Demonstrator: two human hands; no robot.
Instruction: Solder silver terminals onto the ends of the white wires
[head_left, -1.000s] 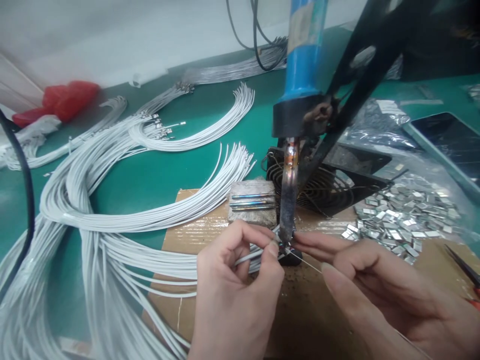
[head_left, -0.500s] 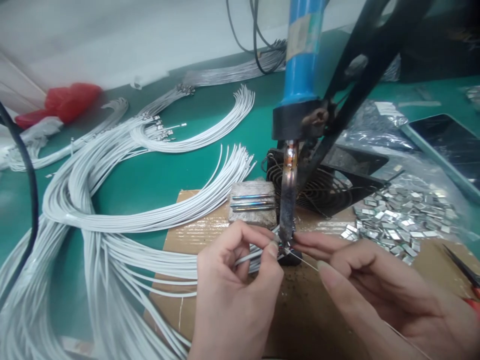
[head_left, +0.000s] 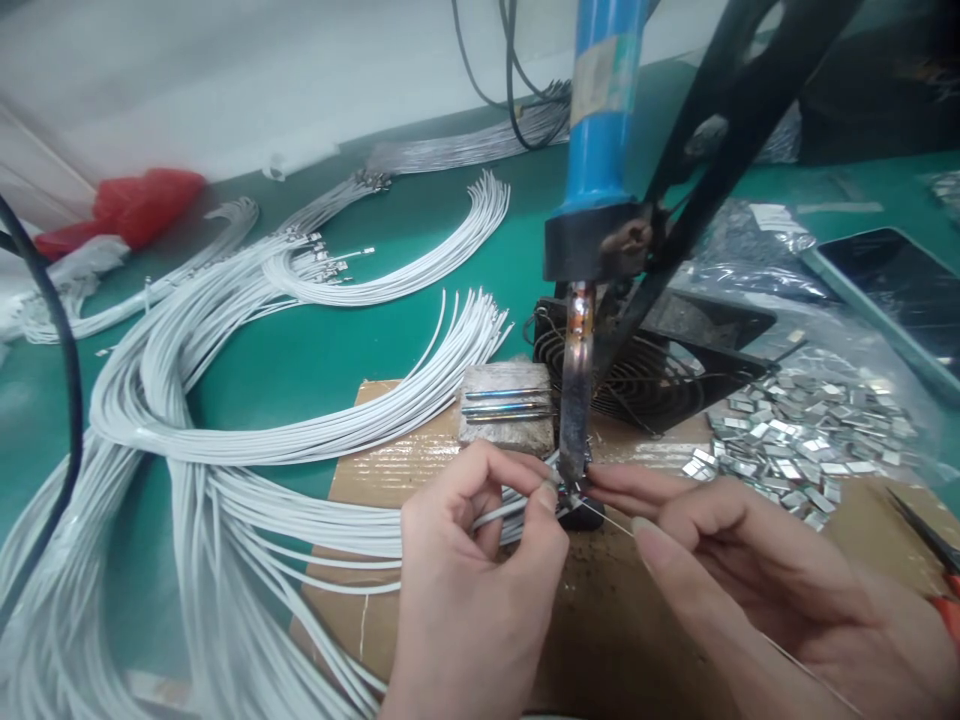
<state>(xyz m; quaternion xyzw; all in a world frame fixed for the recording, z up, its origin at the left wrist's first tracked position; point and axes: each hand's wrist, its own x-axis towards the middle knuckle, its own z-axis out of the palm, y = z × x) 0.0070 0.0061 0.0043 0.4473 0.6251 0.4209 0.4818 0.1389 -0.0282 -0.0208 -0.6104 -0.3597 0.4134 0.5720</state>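
Observation:
My left hand [head_left: 480, 580] pinches a white cable [head_left: 491, 513] between thumb and fingertips, its end close under the soldering iron's dark tip [head_left: 574, 430]. The iron [head_left: 606, 130], with a blue handle, hangs upright in a black clamp. My right hand [head_left: 765, 570] is closed on a thin solder wire [head_left: 609, 520], which runs from the iron's tip past the thumb and out below the palm. Its forefinger side reaches close to the tip. A small black block [head_left: 582, 518] sits under the tip; fingers and iron hide the exact joint.
Bundles of white cables [head_left: 300, 440] spread over the green table at left. A grey block with metal rods [head_left: 506, 405], a black fan [head_left: 637, 365] and small metal pieces [head_left: 787, 440] lie around the iron. Scissors [head_left: 926, 530] rest on the cardboard [head_left: 630, 640] at right.
Both hands stay almost where they were at the iron's tip. My left hand and the cables at left have shifted very slightly to the right in view.

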